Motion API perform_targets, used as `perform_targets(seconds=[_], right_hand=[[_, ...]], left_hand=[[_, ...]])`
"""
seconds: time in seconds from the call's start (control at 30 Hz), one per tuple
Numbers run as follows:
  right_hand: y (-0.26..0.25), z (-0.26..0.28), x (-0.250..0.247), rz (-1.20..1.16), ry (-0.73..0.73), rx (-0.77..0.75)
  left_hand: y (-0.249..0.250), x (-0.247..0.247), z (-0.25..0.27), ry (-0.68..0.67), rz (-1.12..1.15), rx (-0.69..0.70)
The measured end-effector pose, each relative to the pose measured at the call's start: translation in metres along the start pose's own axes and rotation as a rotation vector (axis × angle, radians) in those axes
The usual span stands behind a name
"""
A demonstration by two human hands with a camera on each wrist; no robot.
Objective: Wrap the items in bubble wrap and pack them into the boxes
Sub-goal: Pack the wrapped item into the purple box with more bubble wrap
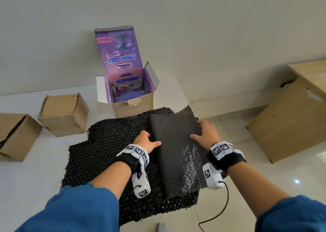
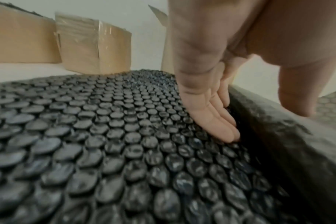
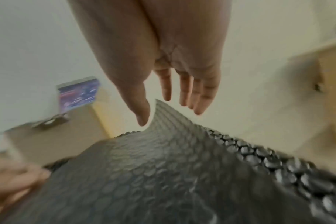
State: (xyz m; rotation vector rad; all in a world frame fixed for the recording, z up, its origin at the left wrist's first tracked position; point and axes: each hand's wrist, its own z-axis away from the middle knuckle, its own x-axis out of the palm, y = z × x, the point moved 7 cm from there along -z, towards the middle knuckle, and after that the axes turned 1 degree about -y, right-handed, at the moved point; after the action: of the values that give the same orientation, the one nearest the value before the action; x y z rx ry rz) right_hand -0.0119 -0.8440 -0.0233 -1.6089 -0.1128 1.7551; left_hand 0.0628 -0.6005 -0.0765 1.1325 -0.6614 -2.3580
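A black sheet of bubble wrap (image 1: 105, 154) lay on the floor, and a long flat bundle (image 1: 169, 154) sat on its right part under a flap folded over it; what was inside could not be seen. The bundle's long axis ran near to far, so the next roll would likely go sideways, leftward over the bare wrap. The left hand (image 1: 147, 141) sat at the bundle's left edge, its straight fingers (image 2: 213, 118) together and tucked down into the crease, thumb on top. The right hand (image 1: 205, 134) was at the right edge with fingers spread and relaxed, pinching nothing; whether it touched the flap was unclear. Both hands were about equally near. An open purple box (image 1: 127, 83) stood just beyond the wrap, with 2 plain boxes (image 1: 63, 113) to the left.
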Motion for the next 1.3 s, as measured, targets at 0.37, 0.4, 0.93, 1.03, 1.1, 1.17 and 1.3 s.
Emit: perform_targets(seconds=[0.37, 0.4, 0.93, 1.03, 1.1, 1.17, 1.3], right_hand=[[-0.022, 0.023, 0.058, 0.214, -0.399, -0.147], [-0.027, 0.021, 0.055, 0.186, -0.372, -0.155], [-0.077, 0.000, 0.066, -0.620, -0.517, 0.114], [-0.086, 0.007, 0.078, -0.682, -0.627, 0.167], [-0.094, 0.012, 0.079, -0.799, -0.636, 0.179], [-0.098, 0.008, 0.075, -0.878, -0.580, 0.151], [-0.112, -0.005, 0.032, -1.102, -0.377, 0.052]], left_hand=[[0.010, 0.012, 0.000, -0.098, 0.420, -0.015], [0.013, 0.010, 0.003, -0.130, 0.527, -0.017], [0.006, -0.099, 0.049, -0.154, 0.911, 0.321], [0.015, -0.109, 0.055, -0.155, 1.007, 0.330], [0.023, -0.116, 0.058, -0.159, 1.020, 0.356], [0.031, -0.124, 0.061, -0.145, 1.026, 0.376], [0.036, -0.146, 0.058, 0.044, 0.918, 0.394]])
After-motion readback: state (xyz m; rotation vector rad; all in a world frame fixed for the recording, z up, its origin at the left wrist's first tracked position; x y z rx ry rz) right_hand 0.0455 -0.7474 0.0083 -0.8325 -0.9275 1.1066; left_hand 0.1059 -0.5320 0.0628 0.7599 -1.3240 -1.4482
